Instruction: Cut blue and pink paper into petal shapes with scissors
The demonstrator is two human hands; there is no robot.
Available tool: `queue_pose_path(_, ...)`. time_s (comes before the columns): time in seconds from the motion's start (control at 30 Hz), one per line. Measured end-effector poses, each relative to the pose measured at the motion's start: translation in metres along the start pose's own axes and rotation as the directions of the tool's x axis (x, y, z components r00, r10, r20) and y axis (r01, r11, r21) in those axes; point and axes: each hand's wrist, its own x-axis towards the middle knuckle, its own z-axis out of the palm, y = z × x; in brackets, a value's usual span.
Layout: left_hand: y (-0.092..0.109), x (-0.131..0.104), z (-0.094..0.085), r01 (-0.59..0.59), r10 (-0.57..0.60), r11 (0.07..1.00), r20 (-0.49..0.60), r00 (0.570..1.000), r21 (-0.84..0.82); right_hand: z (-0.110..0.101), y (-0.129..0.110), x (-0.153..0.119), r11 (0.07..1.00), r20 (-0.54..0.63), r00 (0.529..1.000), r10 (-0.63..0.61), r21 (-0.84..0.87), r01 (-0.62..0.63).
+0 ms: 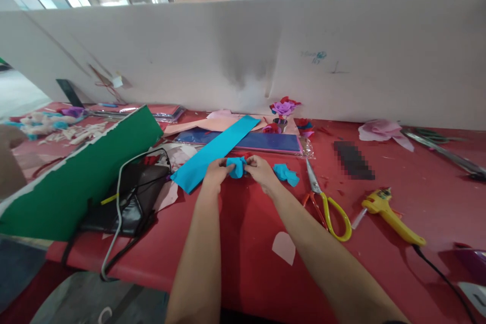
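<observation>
A small crumpled piece of blue paper is held between my two hands above the red table. My left hand pinches its left side, and my right hand grips its right side. Just right of my right hand lies another crumpled blue piece. A long blue paper strip lies diagonally behind and left of my left hand. Scissors with yellow and red handles rest to the right. A pale pink paper petal lies near my right forearm.
A yellow glue gun with a black cord lies at the right. A green board stands beside a black bag and cables at left. Paper flowers stand near the white partition. Part of another person shows far left.
</observation>
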Motion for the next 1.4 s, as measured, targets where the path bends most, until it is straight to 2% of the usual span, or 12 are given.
queue_pose_path(0.1, 0.003, -0.003, 0.001, 0.021, -0.016, 0.999, 0.103, 0.995, -0.039, -0.002, 0.000, -0.005, 0.989, 0.001, 1.000, 0.017, 0.146, -0.017)
queue_pose_path(0.23, 0.004, -0.005, 0.001, 0.017, -0.011, 0.999, 0.127, 0.992, -0.045, -0.007, 0.000, -0.011, 0.956, 0.009, 0.999, 0.049, 0.289, -0.050)
queue_pose_path(0.43, 0.005, -0.009, 0.004, 0.045, -0.018, 0.992, 0.234, 0.972, -0.114, -0.017, 0.001, -0.017, 0.919, 0.050, 0.997, 0.061, 0.387, -0.076)
queue_pose_path(0.57, 0.005, -0.010, 0.006, 0.011, 0.012, 0.997, 0.287, 0.958, -0.079, -0.027, 0.005, -0.019, 0.932, -0.023, 0.999, 0.028, 0.363, -0.018)
queue_pose_path(0.7, 0.004, -0.009, 0.009, -0.030, 0.042, 0.998, 0.249, 0.967, -0.052, -0.038, 0.005, -0.025, 0.948, -0.173, 0.984, -0.047, 0.303, 0.098)
queue_pose_path(0.8, 0.004, -0.012, 0.018, 0.008, -0.001, 0.999, 0.209, 0.978, -0.034, -0.044, 0.005, -0.035, 0.945, -0.274, 0.951, -0.143, 0.247, 0.214)
queue_pose_path(0.87, 0.004, -0.016, 0.027, 0.056, -0.046, 0.998, 0.210, 0.977, -0.041, -0.045, 0.009, -0.042, 0.935, -0.270, 0.914, -0.302, 0.101, 0.339)
queue_pose_path(1.0, 0.005, -0.020, 0.041, 0.177, -0.153, 0.981, 0.252, 0.956, -0.075, -0.046, 0.026, -0.049, 0.706, 0.022, 0.743, -0.669, -0.295, 0.644)
queue_pose_path(1.07, 0.005, -0.020, 0.042, 0.219, -0.176, 0.966, 0.272, 0.946, -0.138, -0.048, 0.034, -0.048, 0.626, 0.081, 0.693, -0.716, -0.367, 0.689)
queue_pose_path(1.13, 0.006, -0.020, 0.040, 0.263, -0.192, 0.940, 0.299, 0.935, -0.218, -0.049, 0.037, -0.046, 0.601, 0.069, 0.679, -0.731, -0.405, 0.689)
queue_pose_path(1.3, 0.007, -0.021, 0.035, 0.212, -0.129, 0.960, 0.382, 0.915, -0.184, -0.051, 0.032, -0.047, 0.629, 0.057, 0.698, -0.714, -0.386, 0.675)
queue_pose_path(1.4, 0.004, -0.020, 0.036, 0.148, -0.102, 0.981, 0.315, 0.944, -0.127, -0.046, 0.029, -0.049, 0.805, -0.128, 0.808, -0.575, -0.264, 0.531)
